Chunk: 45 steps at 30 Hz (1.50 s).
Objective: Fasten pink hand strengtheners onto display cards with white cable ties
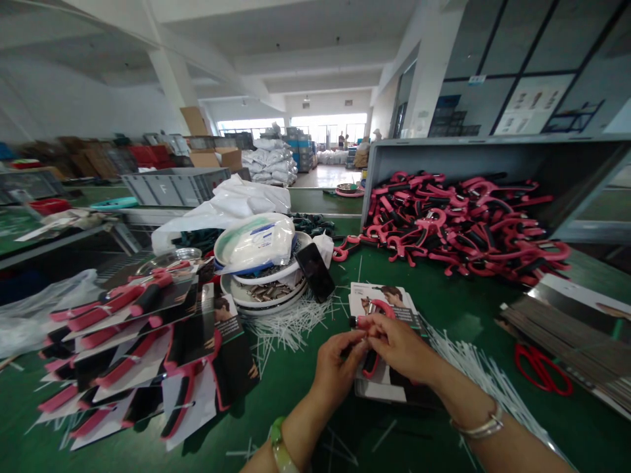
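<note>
A pink-and-black plier-like tool (371,365) lies over a stack of printed cards (379,392) on the green table. My left hand (338,368) is closed at the tool's left side, fingertips pinched close to my right hand's; what they hold is too small to make out. My right hand (397,343) is closed on the tool near its upper part. White plastic ties (473,368) are spread to the right of the cards, and more (286,325) lie to the left, below a black phone (315,272).
Carded pink tools (133,348) are piled at the left. Bowls (266,299) with metal parts stand behind. A tipped grey crate (372,177) spills pink tools (458,223) at the back right. Red scissors (542,371) lie beside stacked cards (572,335) at the right.
</note>
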Motion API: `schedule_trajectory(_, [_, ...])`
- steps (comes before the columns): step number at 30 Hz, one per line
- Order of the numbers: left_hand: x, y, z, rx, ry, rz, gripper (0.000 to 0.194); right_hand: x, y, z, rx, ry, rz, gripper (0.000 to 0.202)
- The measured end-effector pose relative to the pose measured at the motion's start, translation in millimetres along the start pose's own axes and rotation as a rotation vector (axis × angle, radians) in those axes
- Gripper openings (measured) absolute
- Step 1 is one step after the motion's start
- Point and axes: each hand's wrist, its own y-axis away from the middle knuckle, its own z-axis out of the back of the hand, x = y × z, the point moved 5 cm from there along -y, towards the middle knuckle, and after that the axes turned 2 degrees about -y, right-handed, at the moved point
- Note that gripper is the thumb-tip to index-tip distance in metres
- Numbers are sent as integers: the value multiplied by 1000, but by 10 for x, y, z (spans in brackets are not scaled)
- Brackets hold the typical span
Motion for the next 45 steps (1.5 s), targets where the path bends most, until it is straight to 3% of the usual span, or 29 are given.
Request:
schedule_trajectory(5, [-47,-40,17,53,-25,95,16,28,31,-12,-14,90,7,31])
schedule_trajectory(10, [-352,-72,69,56,-530,-163,14,51,111,-25,-115,164,3,40])
schedule_trajectory(13, [-472,-44,67,8,-685,-327,17,72,95,-29,-107,168,-1,32])
schedule_trajectory(17, [-460,-6,53,-82,-566,-429,18,105,47,-13,-41,163,51,15])
schedule_trajectory(21, [-376,-90,112,-176,-437,-331,13,119,30,43,-99,59,201,14])
schedule_trajectory(27, [-412,-286,159,-49,-216,-215,10,19,32,97,-200,-132,210,14])
schedule_trajectory(32, [-357,-361,139,26,-66,-61,15,69,16,112,-197,-96,251,17])
schedule_trajectory(40, [-583,-155,41,-81,-350,-503,19,128,-65,6,-107,235,85,19])
schedule_trajectory(42, [-599,-104,8,-93,-363,-525,19,122,-49,18,-94,200,143,23])
schedule_trajectory(45, [-540,-3,-21,-134,-372,-441,10,80,2,77,-92,62,263,25])
